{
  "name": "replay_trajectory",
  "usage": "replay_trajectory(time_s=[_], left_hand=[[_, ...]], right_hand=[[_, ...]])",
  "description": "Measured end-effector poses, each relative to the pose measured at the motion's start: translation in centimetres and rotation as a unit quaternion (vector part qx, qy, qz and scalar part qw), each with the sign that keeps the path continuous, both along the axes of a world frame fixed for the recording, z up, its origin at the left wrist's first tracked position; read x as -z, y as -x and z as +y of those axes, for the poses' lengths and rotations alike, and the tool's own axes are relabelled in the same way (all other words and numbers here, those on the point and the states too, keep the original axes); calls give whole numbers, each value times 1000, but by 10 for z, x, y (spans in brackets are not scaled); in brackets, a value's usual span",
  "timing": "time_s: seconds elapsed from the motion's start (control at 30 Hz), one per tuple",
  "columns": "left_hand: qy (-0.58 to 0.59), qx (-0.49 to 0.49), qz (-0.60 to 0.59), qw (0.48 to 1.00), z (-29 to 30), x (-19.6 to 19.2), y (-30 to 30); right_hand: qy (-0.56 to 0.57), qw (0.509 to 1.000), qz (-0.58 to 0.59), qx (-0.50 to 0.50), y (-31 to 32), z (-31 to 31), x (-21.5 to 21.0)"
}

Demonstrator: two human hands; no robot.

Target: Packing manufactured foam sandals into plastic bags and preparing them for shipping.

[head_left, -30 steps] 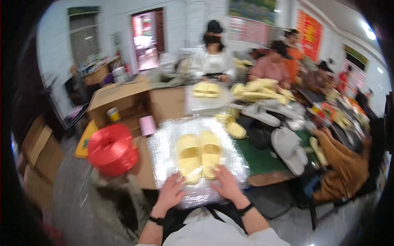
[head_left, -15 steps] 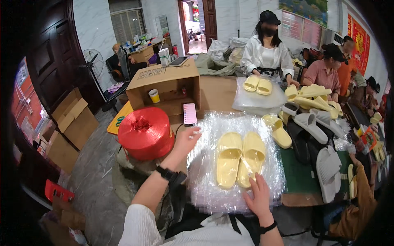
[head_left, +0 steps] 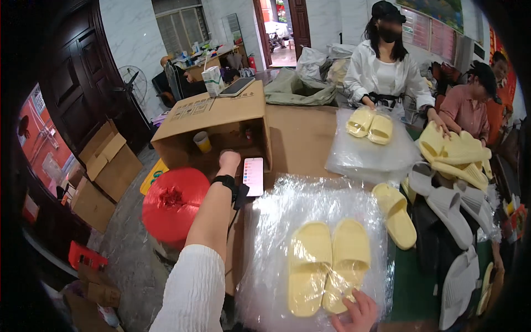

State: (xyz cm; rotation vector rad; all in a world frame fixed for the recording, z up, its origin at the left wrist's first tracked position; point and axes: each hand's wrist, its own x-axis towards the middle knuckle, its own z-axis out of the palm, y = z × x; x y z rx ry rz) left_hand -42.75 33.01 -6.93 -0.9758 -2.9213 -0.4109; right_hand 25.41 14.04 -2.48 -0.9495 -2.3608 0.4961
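Note:
A pair of pale yellow slippers (head_left: 311, 249) lies side by side on a stack of clear plastic bags (head_left: 260, 265) in front of me. Shiny clear film shows over at least their lower parts. My right hand (head_left: 358, 314) rests by the near end of the right slipper, fingers apart on the film. Stretched forward, my left hand (head_left: 229, 160) is at the mouth of a cardboard box (head_left: 266, 127) lying on its side. Its fingers are hidden. Just right of it is a lit phone (head_left: 253, 176), and a yellow-and-white cup (head_left: 202, 142) stands inside the box.
A roll of red plastic twine (head_left: 176, 207) stands left of my forearm. More yellow, grey and black slippers (head_left: 451, 213) crowd the table's right side. Across the table a person in white (head_left: 381, 72) handles yellow slippers (head_left: 369, 126) on another bag stack. A tablet (head_left: 238, 87) lies on the box.
My left hand has moved forward and left, from the bag stack's edge to the box's mouth. The right hand remains by the right slipper. The view has shifted, bringing the stack lower.

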Motion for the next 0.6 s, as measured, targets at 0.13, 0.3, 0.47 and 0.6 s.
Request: replay_trajectory(time_s=[0.13,0.3,0.47,0.6], left_hand=[[-41,-105,103,988,-70,-28,135],[-48,95,160,981,60,43,80],[-238,112,132,956,-22,-12,218],[-364,122,-36,923,36,33,196]], right_hand=[[4,996,65,-66,0,9,-6],[-6,998,-57,9,12,12,0],[-12,996,59,-61,-13,14,9],[-16,999,17,-23,8,17,8]])
